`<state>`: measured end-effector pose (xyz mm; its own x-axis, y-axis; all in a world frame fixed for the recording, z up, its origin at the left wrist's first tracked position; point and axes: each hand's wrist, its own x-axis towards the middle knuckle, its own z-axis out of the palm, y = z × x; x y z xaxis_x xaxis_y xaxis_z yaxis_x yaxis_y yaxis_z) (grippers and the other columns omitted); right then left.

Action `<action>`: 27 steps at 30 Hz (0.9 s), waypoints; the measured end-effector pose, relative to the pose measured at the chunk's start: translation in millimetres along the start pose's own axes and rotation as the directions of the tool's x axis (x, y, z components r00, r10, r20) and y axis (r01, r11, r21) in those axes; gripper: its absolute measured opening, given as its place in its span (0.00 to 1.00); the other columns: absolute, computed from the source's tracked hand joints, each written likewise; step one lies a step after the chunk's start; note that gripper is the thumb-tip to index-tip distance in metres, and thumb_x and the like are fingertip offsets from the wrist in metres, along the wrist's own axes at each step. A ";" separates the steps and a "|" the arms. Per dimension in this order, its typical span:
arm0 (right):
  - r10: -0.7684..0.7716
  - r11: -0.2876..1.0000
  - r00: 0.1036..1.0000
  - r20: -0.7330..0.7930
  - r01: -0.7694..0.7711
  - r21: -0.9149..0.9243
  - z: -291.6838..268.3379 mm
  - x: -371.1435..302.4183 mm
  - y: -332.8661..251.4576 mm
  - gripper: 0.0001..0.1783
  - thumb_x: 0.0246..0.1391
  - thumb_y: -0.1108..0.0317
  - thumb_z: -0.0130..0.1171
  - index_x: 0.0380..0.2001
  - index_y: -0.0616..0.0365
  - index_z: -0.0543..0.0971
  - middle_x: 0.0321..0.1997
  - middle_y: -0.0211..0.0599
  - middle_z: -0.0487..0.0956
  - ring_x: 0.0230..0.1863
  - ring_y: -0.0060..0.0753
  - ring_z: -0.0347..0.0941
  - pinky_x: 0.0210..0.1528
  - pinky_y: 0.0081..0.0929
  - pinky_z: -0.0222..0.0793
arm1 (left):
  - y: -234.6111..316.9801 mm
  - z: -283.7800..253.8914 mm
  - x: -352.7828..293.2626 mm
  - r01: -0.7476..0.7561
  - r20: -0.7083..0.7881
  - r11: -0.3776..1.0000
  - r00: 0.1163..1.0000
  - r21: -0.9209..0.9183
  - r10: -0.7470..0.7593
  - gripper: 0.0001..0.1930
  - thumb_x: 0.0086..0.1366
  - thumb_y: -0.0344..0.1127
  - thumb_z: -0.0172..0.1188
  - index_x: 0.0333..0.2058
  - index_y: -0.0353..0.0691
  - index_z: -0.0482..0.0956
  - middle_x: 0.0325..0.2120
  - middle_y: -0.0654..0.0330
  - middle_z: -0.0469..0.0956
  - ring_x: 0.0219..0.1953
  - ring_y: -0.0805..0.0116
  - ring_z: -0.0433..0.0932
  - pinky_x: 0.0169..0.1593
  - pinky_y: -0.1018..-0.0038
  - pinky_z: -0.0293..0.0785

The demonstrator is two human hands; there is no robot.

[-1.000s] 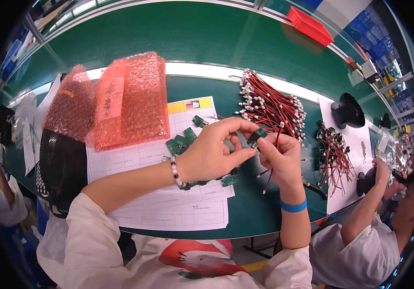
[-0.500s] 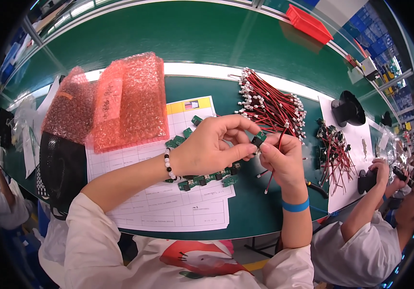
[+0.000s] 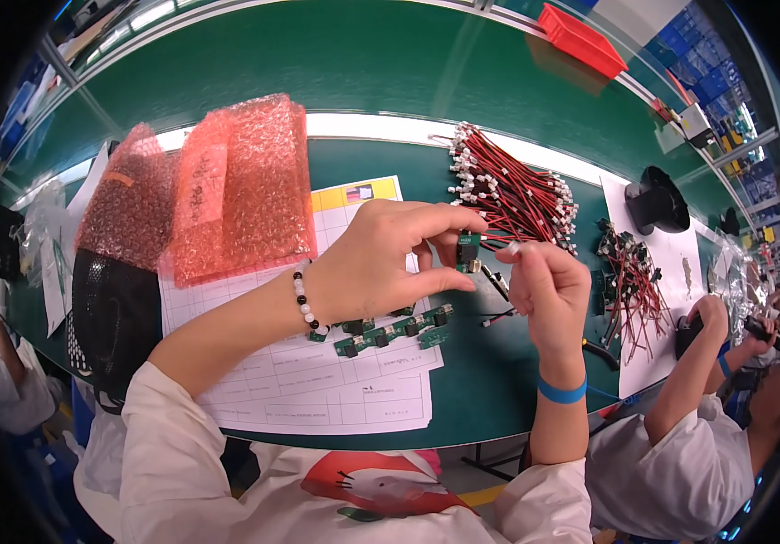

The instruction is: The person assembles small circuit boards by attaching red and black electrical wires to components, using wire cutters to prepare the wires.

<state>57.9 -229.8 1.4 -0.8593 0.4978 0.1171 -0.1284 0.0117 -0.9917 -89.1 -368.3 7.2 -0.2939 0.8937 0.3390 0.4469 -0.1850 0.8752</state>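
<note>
L hand (image 3: 388, 249) arched, pinching PCB (image 3: 469, 250); R hand (image 3: 550, 295) curled on wht conn (image 3: 512, 247).

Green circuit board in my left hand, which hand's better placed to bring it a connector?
Probably your right hand: it pinches what looks like a white connector, close beside the green circuit board that your left hand holds.

Dark handwriting is running along a label (image 3: 207, 177) on the pink bubble-wrap package (image 3: 272, 186), print is crossing the ruled paper sheets (image 3: 317, 412), and white marks are showing on the green circuit board (image 3: 469, 243) (all too small or blurred to read).
</note>
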 end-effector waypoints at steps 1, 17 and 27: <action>-0.110 0.984 0.994 0.019 0.111 -0.139 2.5 -1.3 -1.7 0.09 0.54 0.72 0.50 0.28 0.66 0.77 0.15 0.24 0.67 0.15 0.11 0.58 0.15 0.10 0.51 | 0.2 -1.2 0.4 -0.045 -0.014 0.998 0.999 0.053 0.045 0.22 0.44 0.28 0.67 0.42 0.37 0.74 0.22 0.62 0.74 0.23 0.78 0.73 0.26 0.83 0.70; -0.295 0.734 0.939 0.178 0.342 -0.587 14.4 -1.9 -7.2 0.03 0.40 0.80 0.59 0.23 0.62 0.77 0.15 0.33 0.70 0.13 0.23 0.65 0.15 0.18 0.58 | 4.0 -0.3 -2.7 -0.286 0.050 0.845 0.954 0.452 0.296 0.20 0.44 0.27 0.61 0.40 0.34 0.72 0.22 0.55 0.72 0.22 0.61 0.72 0.27 0.71 0.69; -0.104 0.926 0.981 0.163 0.156 -0.345 9.9 -6.0 -3.2 0.05 0.41 0.79 0.59 0.26 0.65 0.76 0.23 0.36 0.75 0.22 0.23 0.72 0.26 0.17 0.69 | 4.2 1.2 -2.9 -0.251 0.044 0.865 0.965 0.434 0.258 0.20 0.45 0.27 0.61 0.41 0.35 0.73 0.24 0.55 0.74 0.25 0.61 0.74 0.29 0.72 0.70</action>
<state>58.6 -241.4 4.4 -0.9104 0.3458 0.2270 -0.0820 0.3871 -0.9184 -85.4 -371.2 9.5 -0.1313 0.8330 0.5375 0.8271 -0.2069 0.5226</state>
